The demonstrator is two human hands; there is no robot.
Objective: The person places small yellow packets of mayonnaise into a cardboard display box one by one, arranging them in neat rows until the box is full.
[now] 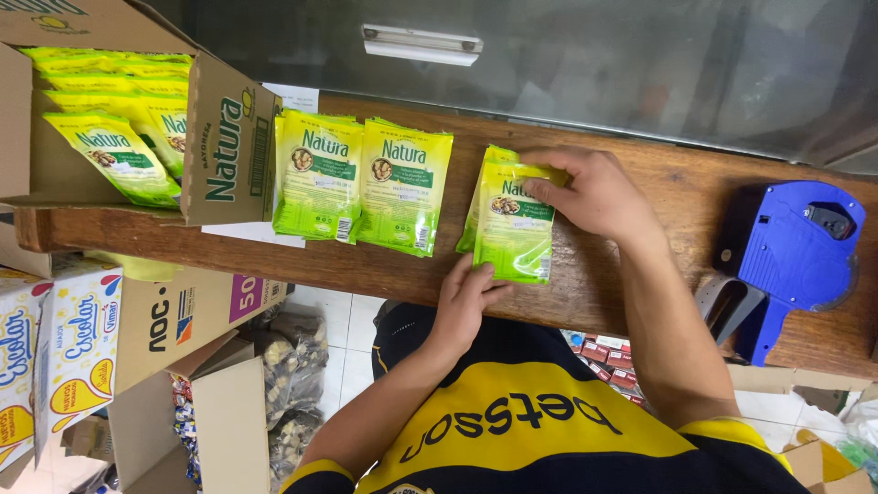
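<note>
Yellow-and-navy shirt [512, 430] fills the foreground; beyond it a worn wooden plank table [640, 274] meets a steel wall. Left hand [462, 302] and right hand [594, 192] pinch a small stack of green-yellow sachets [514, 229], fingers closed on its edges, between two matching sachets [361, 183] and a blue plastic price gun [786, 256].

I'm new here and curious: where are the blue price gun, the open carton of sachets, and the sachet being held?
Blue price gun [791, 240], head view, on its body.
Open carton [229, 151], head view, on its side wall.
Held sachet [514, 233], head view, on its front face.
</note>
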